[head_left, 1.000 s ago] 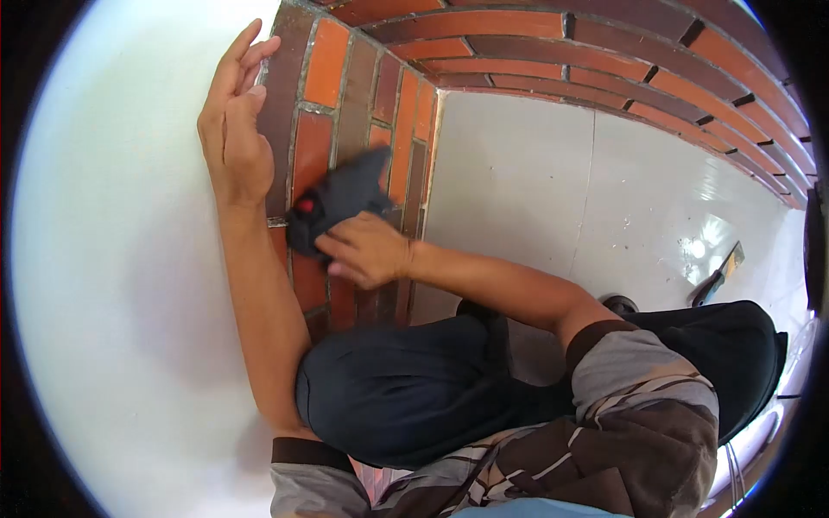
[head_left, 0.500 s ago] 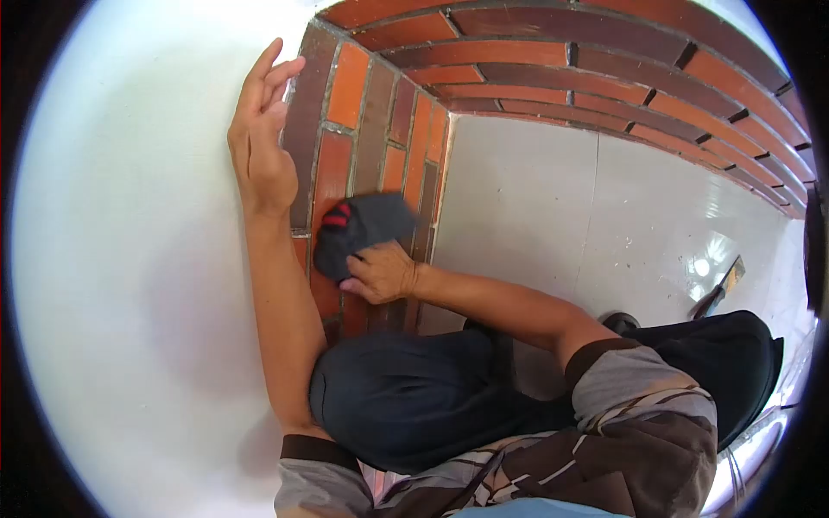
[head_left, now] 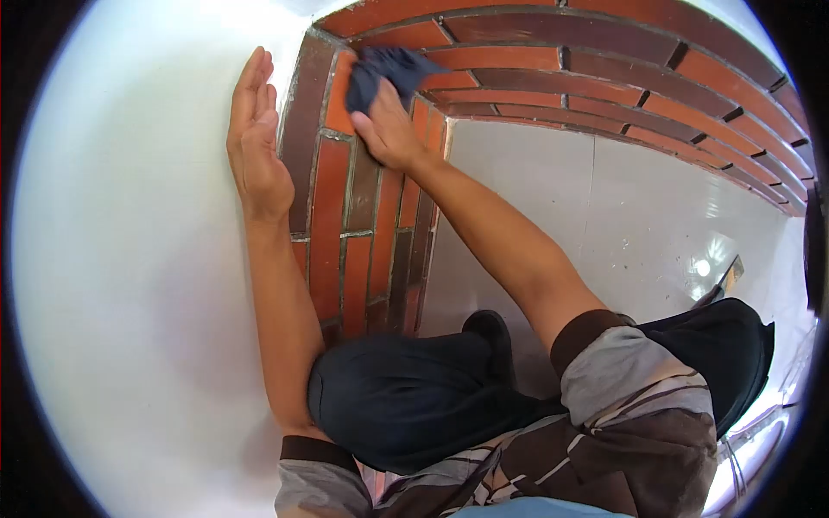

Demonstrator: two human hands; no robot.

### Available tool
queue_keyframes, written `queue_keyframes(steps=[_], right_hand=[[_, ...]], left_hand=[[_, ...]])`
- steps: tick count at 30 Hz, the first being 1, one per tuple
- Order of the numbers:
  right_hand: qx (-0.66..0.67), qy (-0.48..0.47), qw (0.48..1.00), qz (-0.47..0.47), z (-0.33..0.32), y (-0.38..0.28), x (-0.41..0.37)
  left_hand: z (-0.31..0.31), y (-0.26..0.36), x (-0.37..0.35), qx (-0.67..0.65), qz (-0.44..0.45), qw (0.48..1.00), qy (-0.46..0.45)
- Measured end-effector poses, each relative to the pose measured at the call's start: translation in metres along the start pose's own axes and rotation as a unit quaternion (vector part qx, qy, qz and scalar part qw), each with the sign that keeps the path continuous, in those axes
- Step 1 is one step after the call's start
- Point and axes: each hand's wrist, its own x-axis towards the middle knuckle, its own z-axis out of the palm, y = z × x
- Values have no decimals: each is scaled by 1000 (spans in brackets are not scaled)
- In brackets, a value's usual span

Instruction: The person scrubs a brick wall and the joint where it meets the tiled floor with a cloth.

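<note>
A dark grey cloth [head_left: 373, 76] is bunched under my right hand [head_left: 393, 134], whose fingers press it against the brick-faced wall [head_left: 332, 207] near the upper inner corner. The bricks are orange-red and dark brown with grey joints. My left hand [head_left: 259, 151] holds nothing. Its fingers stretch upward, and its edge rests by the white wall [head_left: 129, 216], just left of the brick facing.
A second brick face [head_left: 561, 78] runs off to the right from the corner. Light grey floor tile [head_left: 535, 190] lies below it, with small specks. A scraper-like tool [head_left: 730, 278] lies on the floor at right, beyond my dark-trousered knee [head_left: 389, 393].
My right hand has carried the cloth up the brick facing, from its middle to near the top corner. My left hand stays almost where it was.
</note>
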Motion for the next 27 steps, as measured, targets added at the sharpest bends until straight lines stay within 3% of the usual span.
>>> queue_keyframes(steps=[1,5,8,10,14,17,18,23,26,27], right_hand=[[-42,19,997,66,7,17,-34],[-6,-3,975,221,-10,33,-131],[-62,-104,955,270,-18,19,-142],[-67,-136,979,139,-22,-6,-111],[-39,-202,967,148,-21,-8,-42],[-124,-71,985,98,-21,47,-51],[-107,-165,968,156,-31,52,-57],[-110,-30,961,253,-10,105,-139],[-50,-78,920,380,-25,89,-136],[-66,-92,929,352,-24,80,-136]], left_hand=[[0,0,1,7,-1,1000,-2],[2,0,1,33,1,999,-9],[1,-2,1,46,7,999,-10],[1,-3,0,52,8,999,-10],[-1,-6,1,57,10,998,-11],[2,-6,1,58,14,998,-11],[3,-6,-1,59,14,998,-12],[3,-7,1,86,28,996,-9],[5,-6,2,95,27,995,-6],[5,-6,2,97,26,995,-5]])
